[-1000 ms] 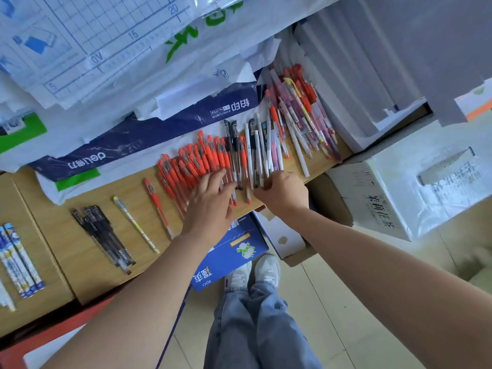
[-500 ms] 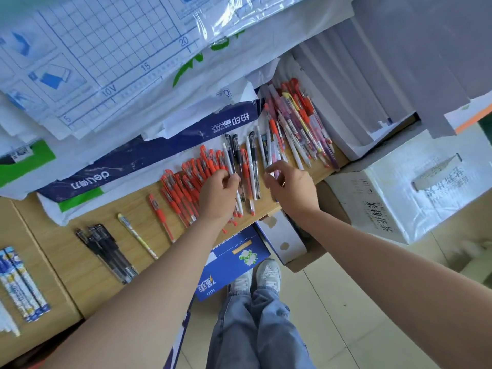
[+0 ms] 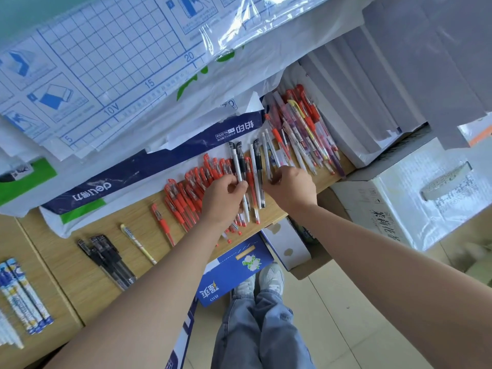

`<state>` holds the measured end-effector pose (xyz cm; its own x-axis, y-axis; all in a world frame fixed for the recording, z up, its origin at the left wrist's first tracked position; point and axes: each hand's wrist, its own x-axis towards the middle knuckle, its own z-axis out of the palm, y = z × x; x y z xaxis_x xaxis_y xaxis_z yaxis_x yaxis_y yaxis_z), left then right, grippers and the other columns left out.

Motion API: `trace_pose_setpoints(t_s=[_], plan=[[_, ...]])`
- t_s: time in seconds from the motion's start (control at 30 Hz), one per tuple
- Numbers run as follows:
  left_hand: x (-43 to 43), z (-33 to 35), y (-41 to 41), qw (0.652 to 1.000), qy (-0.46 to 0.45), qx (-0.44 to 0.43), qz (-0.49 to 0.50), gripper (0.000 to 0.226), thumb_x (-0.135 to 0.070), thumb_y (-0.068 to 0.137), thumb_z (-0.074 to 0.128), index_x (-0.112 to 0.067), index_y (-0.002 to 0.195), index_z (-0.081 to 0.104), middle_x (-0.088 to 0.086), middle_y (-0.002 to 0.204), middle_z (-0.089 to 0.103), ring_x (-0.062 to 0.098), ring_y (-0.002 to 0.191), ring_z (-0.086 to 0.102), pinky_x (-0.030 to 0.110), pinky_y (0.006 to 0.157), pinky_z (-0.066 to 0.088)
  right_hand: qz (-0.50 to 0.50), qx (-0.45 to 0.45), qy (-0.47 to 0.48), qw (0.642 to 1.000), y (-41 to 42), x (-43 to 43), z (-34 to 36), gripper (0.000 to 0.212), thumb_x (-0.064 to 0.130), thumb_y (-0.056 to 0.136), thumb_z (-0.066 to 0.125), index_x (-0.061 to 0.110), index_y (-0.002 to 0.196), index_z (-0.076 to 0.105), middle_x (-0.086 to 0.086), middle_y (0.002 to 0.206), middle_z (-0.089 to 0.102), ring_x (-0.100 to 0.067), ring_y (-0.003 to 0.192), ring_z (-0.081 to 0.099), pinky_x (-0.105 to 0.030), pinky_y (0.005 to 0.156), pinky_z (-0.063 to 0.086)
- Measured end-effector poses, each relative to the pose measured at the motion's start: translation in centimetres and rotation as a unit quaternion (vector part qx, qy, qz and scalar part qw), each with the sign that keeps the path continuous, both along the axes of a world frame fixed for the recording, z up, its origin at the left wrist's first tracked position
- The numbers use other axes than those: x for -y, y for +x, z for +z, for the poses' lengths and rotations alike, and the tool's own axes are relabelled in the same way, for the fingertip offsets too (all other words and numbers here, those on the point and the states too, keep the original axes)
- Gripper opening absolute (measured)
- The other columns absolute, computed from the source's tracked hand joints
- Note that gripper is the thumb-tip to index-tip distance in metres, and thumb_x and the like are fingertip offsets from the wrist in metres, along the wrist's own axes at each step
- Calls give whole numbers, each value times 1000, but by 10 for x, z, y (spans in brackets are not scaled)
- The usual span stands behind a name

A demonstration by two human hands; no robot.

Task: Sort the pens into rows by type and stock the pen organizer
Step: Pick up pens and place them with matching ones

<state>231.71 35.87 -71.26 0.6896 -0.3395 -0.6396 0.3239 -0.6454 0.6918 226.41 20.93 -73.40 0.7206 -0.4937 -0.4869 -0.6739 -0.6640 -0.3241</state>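
Pens lay all over the wooden worktop. My left grip was curled round one white pen, pinching it by the middle, right next to the row of red pens. My right grip was curled too, and it pinched some thin white pens just beside the mixed pile on the right. Black pens lay together on the left, well apart from both hands.

Pens on table; box perhaps beneath.
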Motion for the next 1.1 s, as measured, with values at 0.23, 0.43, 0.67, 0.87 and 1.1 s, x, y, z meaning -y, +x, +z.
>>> trace_pose_setpoints(t_s=[0.23,0.43,0.67,0.87,1.1], plan=[[16,5,0,993,-61,-58,81,20,-20,95,57,-4,87,66,15,81,70,28,71,69,34,59,59,109,86,170,976,-17,-1,19,21,33,78,59,13,71,54,5,55,49,-16,52,45,-37,54,47],[17,6,-3,993,-60,-83,55,23,-18,95,57,3,92,64,21,85,67,23,66,66,28,57,57,150,50,183,970,-24,13,23,31,43,91,55,17,74,56,6,58,51,-12,51,46,-26,51,41],[8,1,-3,997,-27,-61,31,20,-21,98,52,-7,86,59,0,70,57,23,60,64,25,54,50,23,-16,15,999,-31,27,2,14,30,90,57,17,95,55,-3,78,65,-23,67,61,-34,58,54],[-2,-3,-3,999,28,-45,6,33,-28,98,50,1,83,50,6,69,53,21,58,68,25,47,37,9,41,31,999,-27,12,-4,8,24,89,61,18,90,55,5,68,58,-16,61,56,-23,50,39],[-10,-3,-3,998,36,-41,12,31,-27,98,50,-11,72,45,-2,62,48,22,58,68,23,45,35,106,6,37,994,-15,-9,-4,13,24,87,61,15,95,58,0,75,63,-22,69,62,-36,58,55]])
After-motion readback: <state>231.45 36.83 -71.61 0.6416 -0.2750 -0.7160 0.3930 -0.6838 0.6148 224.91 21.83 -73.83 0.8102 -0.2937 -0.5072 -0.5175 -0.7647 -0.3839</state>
